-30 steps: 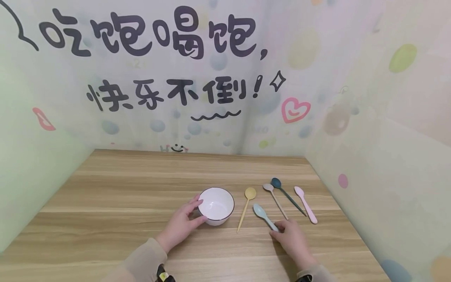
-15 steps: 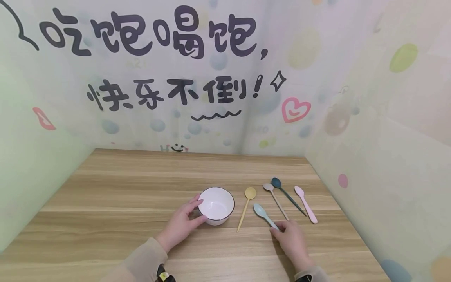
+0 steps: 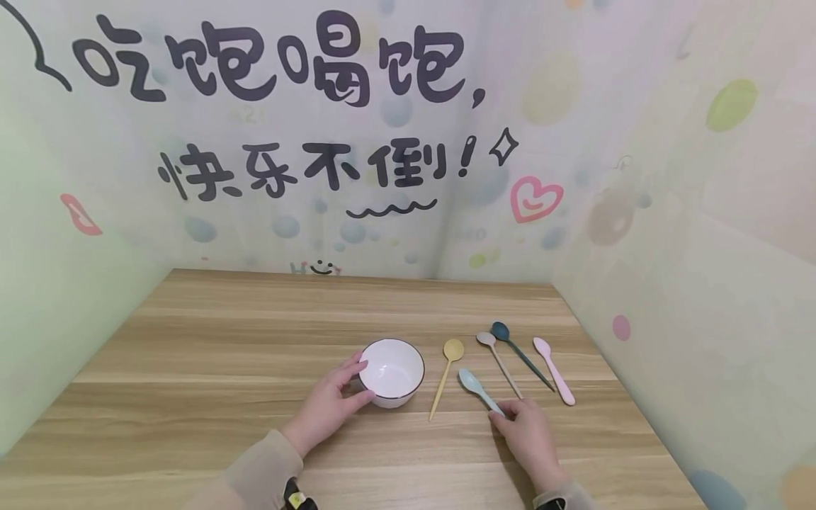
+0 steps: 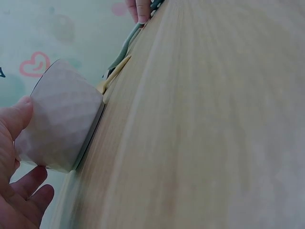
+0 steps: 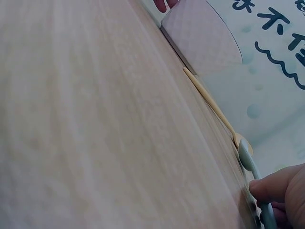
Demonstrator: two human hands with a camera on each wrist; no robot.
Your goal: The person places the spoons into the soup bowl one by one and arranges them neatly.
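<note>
Nothing moved — hands point(image 3: 331, 409) hold bowl point(image 3: 392, 372), spoon point(image 3: 479, 391).

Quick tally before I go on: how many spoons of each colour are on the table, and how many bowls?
Yellow spoon: 1
Light blue spoon: 1
Beige spoon: 1
Dark blue spoon: 1
Pink spoon: 1
White bowl: 1
Total: 6

My wooden table point(image 3: 255, 354) carries a white bowl point(image 3: 392, 372) near the middle. To its right lie five spoons: a yellow one point(image 3: 444, 375) just beside the bowl, a light blue one point(image 3: 477, 388) nearer me, then a beige one point(image 3: 499, 363), a dark blue one point(image 3: 519, 354) and a pink one point(image 3: 553, 370) furthest right.
</note>
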